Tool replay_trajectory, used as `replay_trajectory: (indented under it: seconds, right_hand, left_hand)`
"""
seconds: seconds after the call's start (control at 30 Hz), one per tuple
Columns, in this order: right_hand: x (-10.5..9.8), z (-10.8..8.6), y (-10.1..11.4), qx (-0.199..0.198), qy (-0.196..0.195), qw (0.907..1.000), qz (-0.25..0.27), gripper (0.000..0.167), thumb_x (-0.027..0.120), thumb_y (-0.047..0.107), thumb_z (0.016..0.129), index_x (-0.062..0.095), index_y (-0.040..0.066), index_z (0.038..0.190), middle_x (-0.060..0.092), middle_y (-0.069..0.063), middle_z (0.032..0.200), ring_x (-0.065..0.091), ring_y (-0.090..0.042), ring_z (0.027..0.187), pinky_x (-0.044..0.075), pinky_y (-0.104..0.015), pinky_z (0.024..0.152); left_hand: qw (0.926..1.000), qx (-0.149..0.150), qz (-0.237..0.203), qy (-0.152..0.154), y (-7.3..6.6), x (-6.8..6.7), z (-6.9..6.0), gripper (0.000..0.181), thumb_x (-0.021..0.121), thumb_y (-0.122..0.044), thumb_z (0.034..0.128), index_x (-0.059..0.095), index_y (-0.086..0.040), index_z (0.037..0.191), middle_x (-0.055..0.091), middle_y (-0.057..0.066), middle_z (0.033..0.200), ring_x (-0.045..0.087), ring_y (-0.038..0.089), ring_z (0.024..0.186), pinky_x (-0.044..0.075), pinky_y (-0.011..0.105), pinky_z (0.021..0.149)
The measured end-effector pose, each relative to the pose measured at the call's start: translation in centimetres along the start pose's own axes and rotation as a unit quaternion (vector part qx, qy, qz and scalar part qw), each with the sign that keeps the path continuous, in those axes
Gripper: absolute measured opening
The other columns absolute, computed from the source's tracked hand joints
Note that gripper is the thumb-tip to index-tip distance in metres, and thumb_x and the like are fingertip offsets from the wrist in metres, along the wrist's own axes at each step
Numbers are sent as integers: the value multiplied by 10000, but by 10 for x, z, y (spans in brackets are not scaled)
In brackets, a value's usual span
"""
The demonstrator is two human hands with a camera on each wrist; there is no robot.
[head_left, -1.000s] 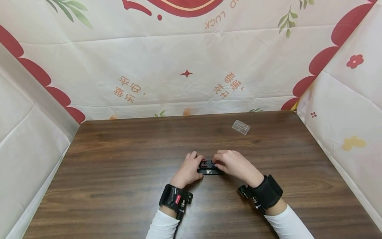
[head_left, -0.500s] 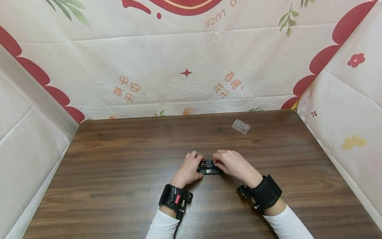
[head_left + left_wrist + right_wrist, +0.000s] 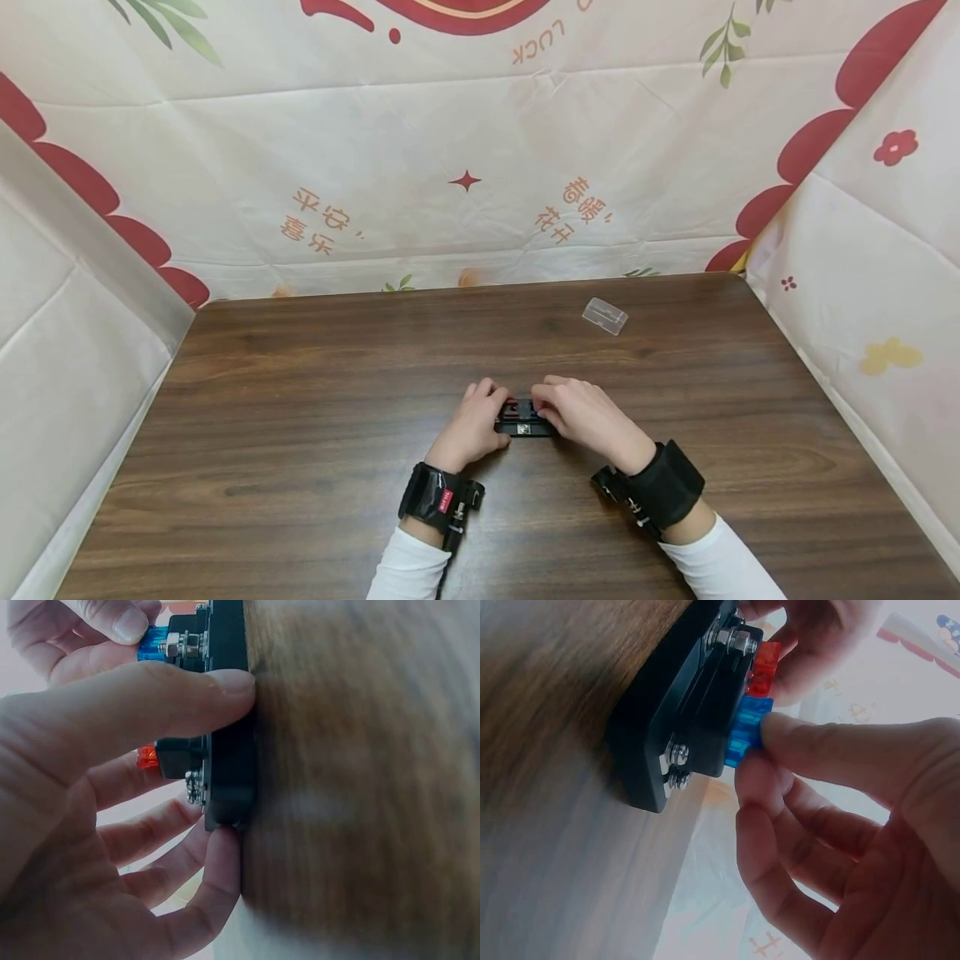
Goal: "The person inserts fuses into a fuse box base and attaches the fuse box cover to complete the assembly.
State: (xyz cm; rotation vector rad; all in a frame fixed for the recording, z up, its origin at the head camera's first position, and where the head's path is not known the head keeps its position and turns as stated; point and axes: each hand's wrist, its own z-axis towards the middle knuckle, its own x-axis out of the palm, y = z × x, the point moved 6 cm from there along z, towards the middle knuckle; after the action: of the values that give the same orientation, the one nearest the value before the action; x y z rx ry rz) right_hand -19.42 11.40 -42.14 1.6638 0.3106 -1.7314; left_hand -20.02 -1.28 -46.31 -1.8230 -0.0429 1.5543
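A black fuse block [image 3: 521, 428] with metal terminal screws lies on the wooden table between both hands. My left hand [image 3: 468, 427] grips its left end, the thumb on the near side and other fingers around the far side and end. A blue blade fuse [image 3: 745, 733] sits at the block's right end, and my right hand [image 3: 588, 415] pinches it between thumb and fingers. The red blade fuse [image 3: 764, 669] stands in the block nearer the left hand. How deep the blue fuse's prongs go is hidden.
A clear plastic cover [image 3: 604, 316] lies near the table's back edge, right of the middle. Printed white cloth [image 3: 375, 167] hangs behind the brown table [image 3: 300, 400] and along both sides. Each wrist wears a black strap with a camera.
Both hands keep their hold on the fuse block and the blue blade fuse. The right wrist shifts slightly leftward; the head view tilts a little.
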Motion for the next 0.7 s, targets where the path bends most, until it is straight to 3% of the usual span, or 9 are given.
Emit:
replay_trajectory:
  seconds: [0.7]
  right_hand:
    - [1, -1, -4, 22, 174, 9996, 215, 206, 728, 25, 836, 572, 149, 787, 485, 58, 747, 446, -76, 605, 391, -247, 535]
  left_hand:
    - [10000, -16, -98, 6, 1, -1, -1, 479, 825, -82, 724, 617, -48, 1153, 504, 78, 1124, 449, 240, 1010, 429, 350, 867]
